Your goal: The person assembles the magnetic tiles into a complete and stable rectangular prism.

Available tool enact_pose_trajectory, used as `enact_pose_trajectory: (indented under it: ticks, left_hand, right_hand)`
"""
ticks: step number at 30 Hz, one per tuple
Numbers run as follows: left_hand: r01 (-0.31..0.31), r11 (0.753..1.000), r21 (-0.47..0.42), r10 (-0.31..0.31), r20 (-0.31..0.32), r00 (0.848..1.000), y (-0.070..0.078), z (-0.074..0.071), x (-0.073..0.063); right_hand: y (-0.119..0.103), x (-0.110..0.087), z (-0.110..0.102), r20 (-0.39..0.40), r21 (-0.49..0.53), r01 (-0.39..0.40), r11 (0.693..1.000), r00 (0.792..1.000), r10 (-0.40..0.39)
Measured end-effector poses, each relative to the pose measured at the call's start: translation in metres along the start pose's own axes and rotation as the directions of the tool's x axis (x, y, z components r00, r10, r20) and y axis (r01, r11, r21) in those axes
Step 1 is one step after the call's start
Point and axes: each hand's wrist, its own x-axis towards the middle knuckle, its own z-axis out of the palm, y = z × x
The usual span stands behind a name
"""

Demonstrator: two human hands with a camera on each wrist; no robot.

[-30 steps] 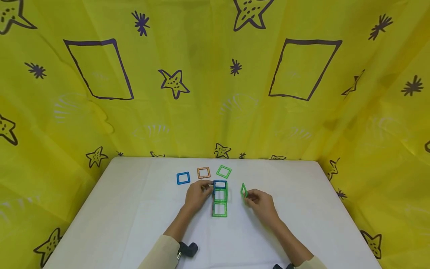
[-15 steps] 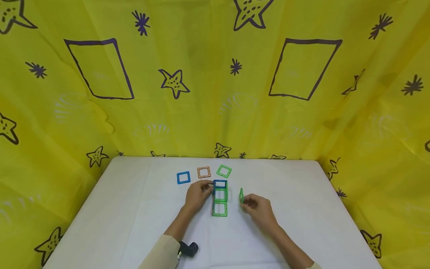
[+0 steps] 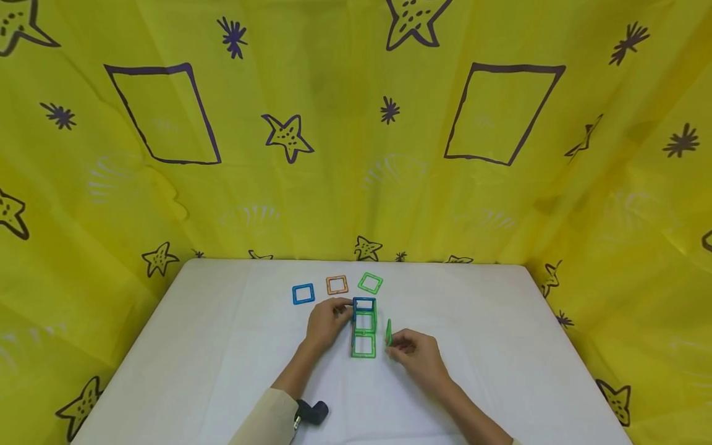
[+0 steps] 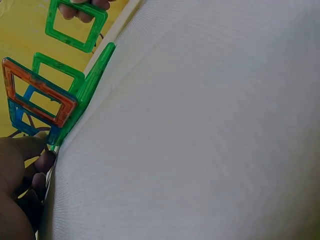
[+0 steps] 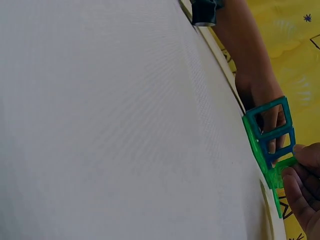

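Closer to the assembled structure (image 3: 364, 333) than a second ago, a person's right hand (image 3: 418, 355) has moved leftward across the white table (image 3: 250, 371), carrying a green square frame (image 3: 389, 334) pinched between thumb and fingers. The held frame is seen nearly edge-on from above, just beside the structure's right side, with a narrow gap between them in the head view. At left, the person's left hand (image 3: 326, 324) keeps its place, thumb and fingers clamped on the structure's blue part (image 3: 364, 300) near its far left corner. The structure sits near the middle of the table, its green portion nearest the person; the left wrist camera shows an orange frame (image 4: 66, 113) standing on its left side. Beyond lie three loose squares, well apart from the right hand: blue (image 3: 303, 302), orange (image 3: 337, 292) and green (image 3: 368, 289). Behind them hangs a yellow curtain (image 3: 334, 204) printed with starfish.
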Motion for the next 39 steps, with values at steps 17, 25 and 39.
enact_pose_trajectory:
  ticks: [17, 25, 39]
  left_hand:
    - [-0.025, 1.0, 0.003, 0.025, -0.022, 0.999, -0.001, 0.001, 0.0]
    - [-0.034, 0.999, -0.006, 0.033, -0.025, 0.999, -0.001, 0.001, 0.0]
    - [-0.032, 0.999, -0.006, 0.032, -0.02, 0.999, -0.002, 0.001, 0.001]
  right_hand:
    - [-0.003, 0.0, 0.019, 0.059, 0.011, 0.084, 0.996, 0.995, -0.085]
    - [0.001, 0.0, 0.022, 0.076, -0.04, 0.057, 0.998, 0.996, -0.054]
    - [0.0, 0.002, 0.022, 0.111, -0.056, 0.073, 0.996, 0.992, -0.066]
